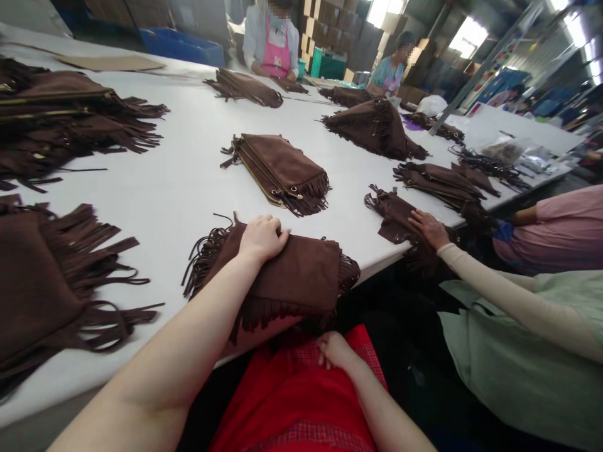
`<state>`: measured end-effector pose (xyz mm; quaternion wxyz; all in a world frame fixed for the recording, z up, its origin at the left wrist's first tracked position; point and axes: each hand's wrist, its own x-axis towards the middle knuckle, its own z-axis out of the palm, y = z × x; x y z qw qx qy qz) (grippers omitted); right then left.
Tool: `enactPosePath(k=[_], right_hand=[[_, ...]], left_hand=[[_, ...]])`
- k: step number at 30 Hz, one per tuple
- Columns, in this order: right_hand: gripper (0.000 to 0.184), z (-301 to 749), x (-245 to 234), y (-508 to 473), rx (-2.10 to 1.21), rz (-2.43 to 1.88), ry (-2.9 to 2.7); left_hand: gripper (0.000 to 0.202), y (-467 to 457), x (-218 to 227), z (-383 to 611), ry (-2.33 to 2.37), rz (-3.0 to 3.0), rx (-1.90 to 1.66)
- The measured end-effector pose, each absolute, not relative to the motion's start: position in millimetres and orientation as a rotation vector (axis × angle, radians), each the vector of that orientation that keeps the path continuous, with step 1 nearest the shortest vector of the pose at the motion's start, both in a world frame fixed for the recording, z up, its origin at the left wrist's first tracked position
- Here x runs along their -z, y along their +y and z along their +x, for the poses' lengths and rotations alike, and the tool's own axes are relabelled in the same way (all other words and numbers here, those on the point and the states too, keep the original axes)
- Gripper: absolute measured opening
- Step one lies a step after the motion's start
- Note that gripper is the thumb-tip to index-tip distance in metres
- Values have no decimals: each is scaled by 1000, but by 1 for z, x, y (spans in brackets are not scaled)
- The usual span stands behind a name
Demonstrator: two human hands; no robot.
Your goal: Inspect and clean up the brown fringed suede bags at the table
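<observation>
Right in front of me, a dark brown fringed bag [296,270] lies at the table's near edge, its fringe hanging over the side. My left hand [264,238] grips its far edge, fingers curled over and thumb alongside. Below the table edge, over my red apron [282,402], my right hand [335,350] is closed with its fingers bent. Whether anything is inside it is hidden. Just beyond the bag lies a stack of brown bags [287,163] with gold zippers and fringe.
More fringed bags are piled at the left [51,119] and near left [32,276] on the white table [155,163]. At my right, a co-worker's hand [428,229] rests on another brown bag [393,216]. Other people stand across the table.
</observation>
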<state>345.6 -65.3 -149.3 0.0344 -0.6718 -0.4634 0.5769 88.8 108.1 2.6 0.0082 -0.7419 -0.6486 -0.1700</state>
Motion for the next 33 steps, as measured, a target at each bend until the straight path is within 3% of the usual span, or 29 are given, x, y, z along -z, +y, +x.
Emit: enactPosePath(k=[6, 8, 11, 14, 19, 26, 33], right_hand=[[34, 371, 98, -53, -1134, -1654, -1305], [39, 363, 73, -47, -1225, -1447, -1308], [27, 340, 55, -40, -1497, -1338, -1270], [13, 324, 64, -32, -1504, -1476, -1246], [13, 332, 102, -26, -1455, -1792, -1379], [49, 372, 124, -42, -1500, -1920, -1345], [23, 392, 138, -48, -1347, -2285, -1627]], left_hand=[[32, 112, -2, 83, -2092, -2375, 664], [30, 113, -2, 82, -2106, -2385, 679], [29, 112, -2, 81, -2109, -2397, 684], [28, 111, -1, 80, -2111, -2401, 691], [28, 110, -2, 80, -2128, -2414, 686], [31, 110, -3, 82, -2137, -2421, 648], [28, 109, -4, 81, -2091, -2427, 677]])
